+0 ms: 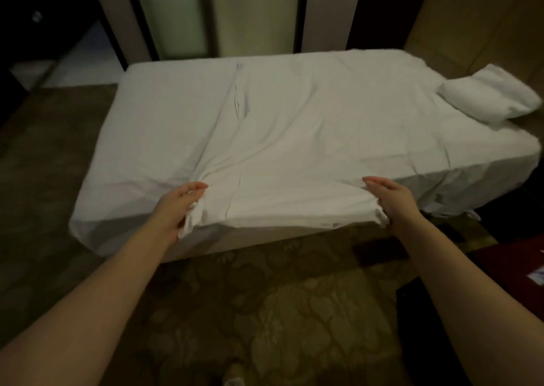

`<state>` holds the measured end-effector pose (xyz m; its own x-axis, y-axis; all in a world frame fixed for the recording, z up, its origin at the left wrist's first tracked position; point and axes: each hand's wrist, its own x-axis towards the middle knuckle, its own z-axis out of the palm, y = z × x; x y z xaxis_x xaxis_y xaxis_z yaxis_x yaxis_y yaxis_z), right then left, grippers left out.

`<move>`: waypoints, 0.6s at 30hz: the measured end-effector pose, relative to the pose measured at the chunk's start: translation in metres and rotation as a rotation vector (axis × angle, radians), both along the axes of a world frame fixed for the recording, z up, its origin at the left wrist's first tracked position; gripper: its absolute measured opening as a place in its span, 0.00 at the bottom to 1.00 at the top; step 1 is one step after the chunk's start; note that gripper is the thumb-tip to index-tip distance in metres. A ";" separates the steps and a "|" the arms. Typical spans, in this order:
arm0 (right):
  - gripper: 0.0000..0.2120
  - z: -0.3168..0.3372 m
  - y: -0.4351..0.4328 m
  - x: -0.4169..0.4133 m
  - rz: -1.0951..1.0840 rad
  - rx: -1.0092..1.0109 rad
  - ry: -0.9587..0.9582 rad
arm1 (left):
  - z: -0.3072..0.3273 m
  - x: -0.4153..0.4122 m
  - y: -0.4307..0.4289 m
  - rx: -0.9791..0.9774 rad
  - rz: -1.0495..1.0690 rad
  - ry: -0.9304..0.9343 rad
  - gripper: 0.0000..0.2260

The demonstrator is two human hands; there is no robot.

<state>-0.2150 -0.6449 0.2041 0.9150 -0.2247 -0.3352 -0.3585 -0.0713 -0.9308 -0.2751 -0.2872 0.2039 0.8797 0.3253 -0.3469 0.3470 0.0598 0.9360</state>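
Observation:
A white sheet (282, 138) lies spread over a bed (244, 240) that fills the middle of the view. Its near edge is folded into a thick layered band along the bed's front side. My left hand (179, 206) grips the bunched left end of that band, with fabric gathered under the fingers. My right hand (388, 201) holds the right end of the band, its fingers mostly straight on top and the thumb side under the cloth. Creases fan out from the left hand across the sheet.
A white pillow (488, 95) rests at the bed's far right corner. Patterned carpet (265, 312) lies between me and the bed. A dark piece of furniture (512, 265) stands at the right, and tall frosted panels (182, 14) rise behind the bed.

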 end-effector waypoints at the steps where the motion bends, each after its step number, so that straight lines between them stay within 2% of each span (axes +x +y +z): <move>1: 0.05 0.016 -0.002 -0.006 0.002 0.030 -0.026 | 0.017 -0.008 0.000 0.005 -0.011 -0.019 0.06; 4: 0.08 0.074 -0.008 -0.018 0.024 0.119 -0.089 | 0.072 -0.020 -0.001 0.025 -0.043 -0.095 0.05; 6: 0.11 0.110 -0.015 -0.024 0.037 0.228 -0.128 | 0.109 -0.024 -0.007 -0.005 -0.038 -0.151 0.08; 9: 0.08 0.155 -0.029 -0.042 0.027 0.480 -0.127 | 0.153 -0.037 -0.017 -0.194 -0.002 -0.214 0.15; 11: 0.13 0.174 -0.042 -0.056 0.036 0.661 -0.145 | 0.173 -0.050 -0.018 -0.364 0.001 -0.268 0.18; 13: 0.20 0.184 -0.055 -0.067 0.116 0.805 -0.203 | 0.188 -0.063 -0.021 -0.502 -0.040 -0.350 0.11; 14: 0.21 0.189 -0.059 -0.073 0.155 0.806 -0.246 | 0.192 -0.067 -0.021 -0.555 -0.071 -0.405 0.15; 16: 0.25 0.195 -0.062 -0.078 0.222 0.758 -0.335 | 0.199 -0.071 -0.021 -0.573 -0.150 -0.468 0.32; 18: 0.31 0.204 -0.059 -0.081 0.294 0.699 -0.425 | 0.208 -0.075 -0.023 -0.502 -0.217 -0.565 0.32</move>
